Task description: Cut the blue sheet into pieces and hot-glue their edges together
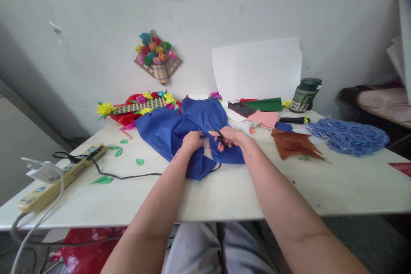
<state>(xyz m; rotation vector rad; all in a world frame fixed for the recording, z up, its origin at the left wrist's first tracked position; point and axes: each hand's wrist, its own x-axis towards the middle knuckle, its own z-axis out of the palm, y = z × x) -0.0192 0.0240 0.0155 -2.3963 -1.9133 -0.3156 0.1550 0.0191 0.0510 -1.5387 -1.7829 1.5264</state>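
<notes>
A large sheet of blue crepe-like material (pixel 205 113) lies creased over the middle of the table, with a slit running up from its near edge. My left hand (pixel 193 140) pinches the sheet just left of the slit. In my right hand (pixel 226 137) is a pair of scissors (pixel 221 138) with black handles, fingers wrapped round them. The blades point up and left over the blue sheet near the top of the slit. A black cord passes under the sheet's near part.
A power strip (pixel 64 175) with a white charger stands at the left, near green paper leaves (pixel 118 152). Paper flowers on a strip (pixel 141 105) lie behind. Right are brown crepe paper (pixel 293 143), blue shredded strands (pixel 349 136), a glue gun-like black tool (pixel 292 120) and a dark jar (pixel 306 95).
</notes>
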